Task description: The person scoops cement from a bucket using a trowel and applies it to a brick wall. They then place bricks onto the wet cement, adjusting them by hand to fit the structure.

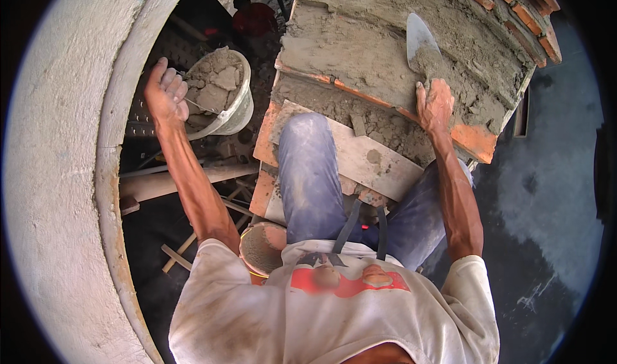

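Note:
My right hand [436,103] is wrapped round the handle of a trowel [421,36]. Its pale blade lies over the mortar-covered brick steps [360,55], with a lump of wet mortar on the blade near the handle. Over on the left, my left hand [167,94] is closed at the rim of a white bucket [239,116]. A thin wire handle runs from the bucket to its curled fingers. Grey mortar [215,81] fills the bucket, which leans towards me. My palm hides most of the grip.
A wooden board [366,158] lies on the lower step beside my knees. Another bucket with mortar [260,251] stands by my left hip. A curved plastered wall [58,171] borders the left. Below are wooden poles [154,182] and a person in red [255,20].

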{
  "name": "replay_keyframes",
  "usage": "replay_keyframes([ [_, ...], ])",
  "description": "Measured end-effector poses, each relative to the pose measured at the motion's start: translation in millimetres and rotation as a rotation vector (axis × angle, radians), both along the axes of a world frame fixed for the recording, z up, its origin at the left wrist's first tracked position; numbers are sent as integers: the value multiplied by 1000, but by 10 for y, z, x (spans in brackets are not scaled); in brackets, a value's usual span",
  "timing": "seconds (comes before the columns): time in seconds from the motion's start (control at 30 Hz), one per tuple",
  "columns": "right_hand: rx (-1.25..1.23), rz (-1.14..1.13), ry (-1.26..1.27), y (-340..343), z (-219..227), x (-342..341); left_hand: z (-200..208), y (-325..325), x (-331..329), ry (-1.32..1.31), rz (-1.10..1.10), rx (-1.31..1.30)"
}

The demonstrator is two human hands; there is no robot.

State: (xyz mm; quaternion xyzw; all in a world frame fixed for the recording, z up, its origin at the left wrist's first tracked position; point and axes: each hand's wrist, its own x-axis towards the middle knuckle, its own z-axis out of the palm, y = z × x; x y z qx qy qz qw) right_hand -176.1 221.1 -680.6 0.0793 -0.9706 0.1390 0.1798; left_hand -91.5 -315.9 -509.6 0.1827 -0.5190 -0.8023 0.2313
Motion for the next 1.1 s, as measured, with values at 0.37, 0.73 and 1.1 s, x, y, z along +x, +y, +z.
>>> replay_keyframes([
  [0.37, 11, 18, 29, -14, -56, -29, -1236, -535, 231, -317, 337, 118],
  [0.73, 15, 30, 4, -21, 31, -20, -2450, -694, 563, -573, 436, 229],
  [1.1, 27, 31, 26, -51, 37, -31, -3046, -646, 767, -763, 456, 268],
])
